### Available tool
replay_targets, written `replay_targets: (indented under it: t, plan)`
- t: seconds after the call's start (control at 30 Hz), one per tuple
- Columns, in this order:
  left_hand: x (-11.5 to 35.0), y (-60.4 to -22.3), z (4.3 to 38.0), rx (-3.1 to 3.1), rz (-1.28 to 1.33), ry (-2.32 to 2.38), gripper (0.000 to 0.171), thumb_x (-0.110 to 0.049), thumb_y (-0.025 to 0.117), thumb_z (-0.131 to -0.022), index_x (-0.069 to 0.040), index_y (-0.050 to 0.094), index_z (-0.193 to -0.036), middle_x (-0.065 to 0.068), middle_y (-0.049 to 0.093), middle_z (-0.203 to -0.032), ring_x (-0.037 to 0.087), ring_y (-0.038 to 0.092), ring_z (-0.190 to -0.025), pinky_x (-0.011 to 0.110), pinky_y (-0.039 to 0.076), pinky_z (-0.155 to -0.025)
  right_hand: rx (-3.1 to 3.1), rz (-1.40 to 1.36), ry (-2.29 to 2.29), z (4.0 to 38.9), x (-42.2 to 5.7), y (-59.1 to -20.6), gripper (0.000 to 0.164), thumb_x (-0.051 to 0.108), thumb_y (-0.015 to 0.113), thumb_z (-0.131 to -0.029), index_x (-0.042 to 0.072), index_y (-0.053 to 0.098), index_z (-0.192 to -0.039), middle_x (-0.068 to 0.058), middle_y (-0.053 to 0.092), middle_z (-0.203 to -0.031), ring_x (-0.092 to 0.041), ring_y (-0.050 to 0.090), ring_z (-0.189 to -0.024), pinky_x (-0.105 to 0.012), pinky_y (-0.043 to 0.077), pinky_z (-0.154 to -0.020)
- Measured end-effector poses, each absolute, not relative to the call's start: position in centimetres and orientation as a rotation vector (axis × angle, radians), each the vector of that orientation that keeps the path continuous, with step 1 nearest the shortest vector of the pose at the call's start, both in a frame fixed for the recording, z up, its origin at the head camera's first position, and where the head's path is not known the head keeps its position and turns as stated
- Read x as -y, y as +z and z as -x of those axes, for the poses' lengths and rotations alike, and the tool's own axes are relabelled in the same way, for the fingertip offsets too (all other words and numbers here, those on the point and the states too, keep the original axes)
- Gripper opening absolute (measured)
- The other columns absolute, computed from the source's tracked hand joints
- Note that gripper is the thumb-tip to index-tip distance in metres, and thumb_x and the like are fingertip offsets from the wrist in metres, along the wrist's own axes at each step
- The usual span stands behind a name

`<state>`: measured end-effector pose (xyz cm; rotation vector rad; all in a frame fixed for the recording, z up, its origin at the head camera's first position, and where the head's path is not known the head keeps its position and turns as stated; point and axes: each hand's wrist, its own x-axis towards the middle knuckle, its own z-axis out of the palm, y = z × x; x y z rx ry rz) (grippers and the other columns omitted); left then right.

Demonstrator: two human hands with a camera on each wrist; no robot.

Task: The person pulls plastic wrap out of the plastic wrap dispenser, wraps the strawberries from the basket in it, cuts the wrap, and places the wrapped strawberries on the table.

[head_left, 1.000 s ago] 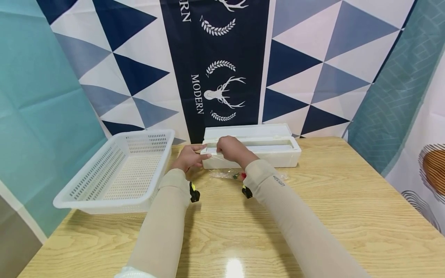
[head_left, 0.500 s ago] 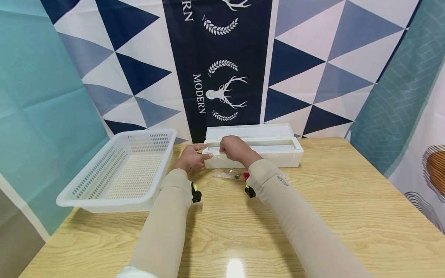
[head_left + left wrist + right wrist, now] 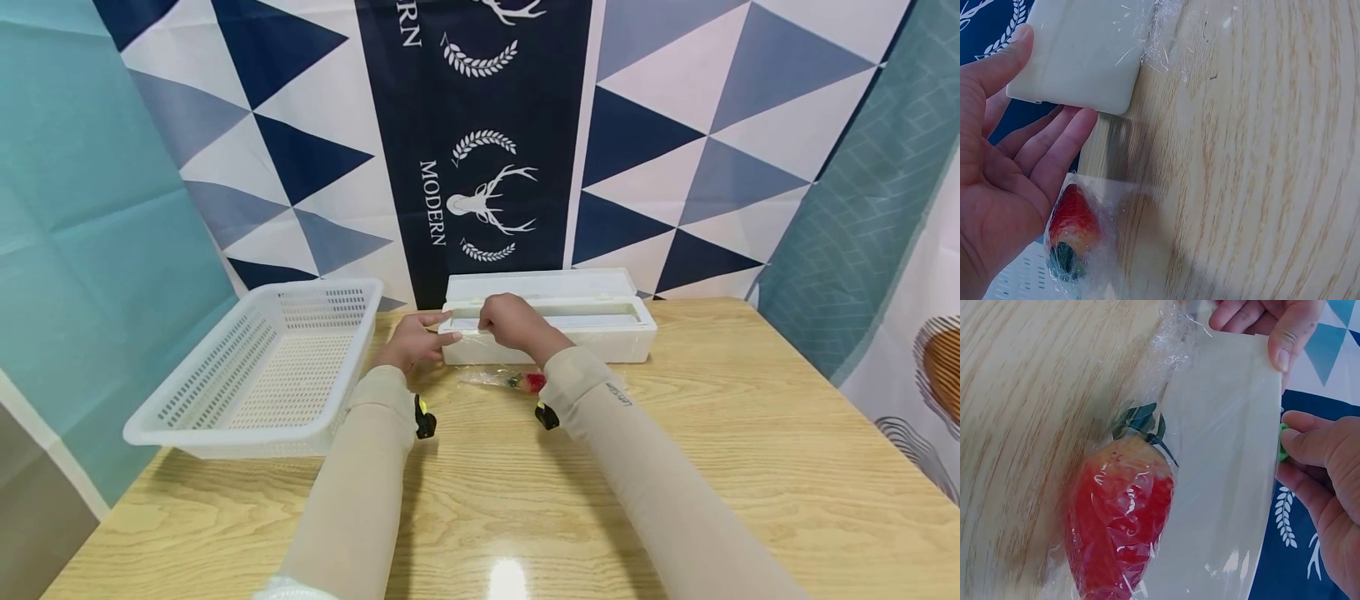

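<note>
A long white cling film box lies on the table with its lid tipped back and a white roll inside. My left hand grips its left end, thumb at the front edge and fingers round the end. My right hand is at the front rim, left of the middle; in the right wrist view its thumb and index finger pinch a small green slide cutter. In front of the box lies a strawberry-shaped red fruit with green leaves, covered by crinkled clear film.
A white perforated plastic basket stands at the table's left. Behind the box hangs a patterned cloth. The wood-grain table stretches in front and to the right. Both wrists carry small black cameras.
My right hand has slid slightly right along the box's front rim, and more of the red fruit shows beside the sleeve. My left hand keeps its hold on the box end.
</note>
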<state>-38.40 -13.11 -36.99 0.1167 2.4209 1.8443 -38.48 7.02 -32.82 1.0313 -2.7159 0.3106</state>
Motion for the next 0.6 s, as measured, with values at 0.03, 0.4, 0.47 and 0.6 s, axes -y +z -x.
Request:
replay_targets:
  t: [0.03,0.4,0.47,0.6]
  plan:
    - [13.06,-36.97,38.41,-2.416,-0.12,1.85,0.059,-0.012,0.079,-0.082,-0.015,0.057,-0.137,0.019,0.063,-0.122,0.022,0.069,-0.081,0.047,0.055,-0.081,2.712,-1.031,0.318,38.45,-7.13,-32.79,0.022,-0.009,0.062,-0.087,0.004,0.078,-0.096,-0.008,0.073,-0.098,-0.024,0.066,-0.097,-0.035,0.053,-0.088]
    - [12.84,-36.98,38.27,-2.421,-0.084,1.854,0.058,-0.013,0.08,-0.081,-0.018,0.059,-0.135,0.016,0.065,-0.119,0.023,0.067,-0.075,0.051,0.053,-0.083,2.623,-1.08,0.321,38.0,-7.85,-32.64,0.022,-0.011,0.063,-0.083,0.004,0.078,-0.09,-0.009,0.072,-0.09,-0.025,0.068,-0.089,-0.036,0.054,-0.084]
    - [12.84,-37.0,38.19,-2.426,-0.073,1.854,0.058,-0.013,0.08,-0.081,-0.018,0.06,-0.135,0.015,0.064,-0.119,0.022,0.067,-0.075,0.05,0.054,-0.083,2.615,-1.09,0.318,37.97,-7.88,-32.68,0.022,-0.011,0.064,-0.082,0.004,0.078,-0.089,-0.009,0.073,-0.089,-0.024,0.068,-0.089,-0.036,0.054,-0.084]
    - [12.81,-37.01,37.99,-2.437,-0.064,1.852,0.058,-0.013,0.08,-0.081,-0.018,0.06,-0.135,0.015,0.064,-0.119,0.021,0.067,-0.076,0.049,0.054,-0.083,2.602,-1.097,0.307,37.97,-7.93,-32.78,0.02,-0.01,0.065,-0.082,0.004,0.078,-0.088,-0.008,0.072,-0.088,-0.024,0.068,-0.087,-0.036,0.054,-0.082]
